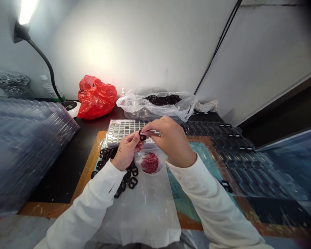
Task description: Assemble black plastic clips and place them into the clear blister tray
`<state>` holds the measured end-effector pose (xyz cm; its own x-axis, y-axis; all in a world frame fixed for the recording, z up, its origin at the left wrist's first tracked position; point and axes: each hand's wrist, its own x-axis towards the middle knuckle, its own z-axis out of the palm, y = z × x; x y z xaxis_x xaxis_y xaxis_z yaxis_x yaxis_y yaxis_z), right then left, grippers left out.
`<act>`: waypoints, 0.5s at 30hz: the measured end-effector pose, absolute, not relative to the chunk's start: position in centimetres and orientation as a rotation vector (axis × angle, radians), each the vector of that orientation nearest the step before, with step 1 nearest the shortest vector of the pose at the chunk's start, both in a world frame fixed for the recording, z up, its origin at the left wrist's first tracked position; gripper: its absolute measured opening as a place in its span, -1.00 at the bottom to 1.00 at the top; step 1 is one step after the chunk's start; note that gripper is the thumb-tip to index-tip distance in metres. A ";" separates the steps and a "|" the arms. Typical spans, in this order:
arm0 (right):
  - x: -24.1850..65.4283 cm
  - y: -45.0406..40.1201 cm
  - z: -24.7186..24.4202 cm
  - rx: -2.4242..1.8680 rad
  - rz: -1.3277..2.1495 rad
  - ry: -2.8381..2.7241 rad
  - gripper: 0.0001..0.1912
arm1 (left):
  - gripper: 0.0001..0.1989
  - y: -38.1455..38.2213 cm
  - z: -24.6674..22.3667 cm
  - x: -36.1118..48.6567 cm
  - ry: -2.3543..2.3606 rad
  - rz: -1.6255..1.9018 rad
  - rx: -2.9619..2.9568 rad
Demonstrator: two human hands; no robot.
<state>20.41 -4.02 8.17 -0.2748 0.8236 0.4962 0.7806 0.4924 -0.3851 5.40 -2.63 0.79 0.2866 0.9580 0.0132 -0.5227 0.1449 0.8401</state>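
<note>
Between my two hands a small black part point(142, 135) is held up over the work mat. My left hand point(128, 149) pinches it from the left with thumb and fingers. From the right, the thumb and forefinger of my right hand point(168, 138) close on its upper edge. Just below them sits a round clear dish point(138, 162) with small dark red pins point(150, 163). A pile of black oval parts point(133, 182) lies under and beside my left wrist. Behind the hands is a white tray point(121, 128) with rows of small rectangular pieces.
Stacked clear plastic trays point(28, 145) fill the left. A red bag point(97, 97), an open clear bag point(155, 107) of dark parts and a lamp point(45, 57) stand at the back. Clear trays point(248, 166) line the right, beside a loose black part point(226, 186).
</note>
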 end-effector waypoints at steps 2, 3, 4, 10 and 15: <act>20.2 -4.1 8.1 -1.306 0.009 -2.096 -0.86 | -0.58 -2.6 0.7 5.4 0.634 1.177 0.865; 20.1 -4.1 8.0 -1.299 -0.035 -2.101 -0.88 | -0.58 -2.6 0.6 5.4 0.636 1.180 0.867; 20.1 -4.1 8.0 -1.292 -0.078 -2.106 -0.89 | -0.58 -2.5 0.5 5.4 0.637 1.182 0.869; 20.0 -4.1 7.7 -1.265 -0.201 -2.143 -0.93 | -0.58 -2.5 0.4 5.4 0.645 1.201 0.867; 20.0 -3.8 7.5 -1.219 -0.278 -2.140 -0.94 | -0.57 -2.6 0.6 5.4 0.634 1.208 0.870</act>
<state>20.02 -3.82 7.48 -0.3555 0.6903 0.6302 0.8284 0.5449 -0.1295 5.43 -2.57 0.59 0.2556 0.9664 0.0286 -0.5249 0.1138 0.8435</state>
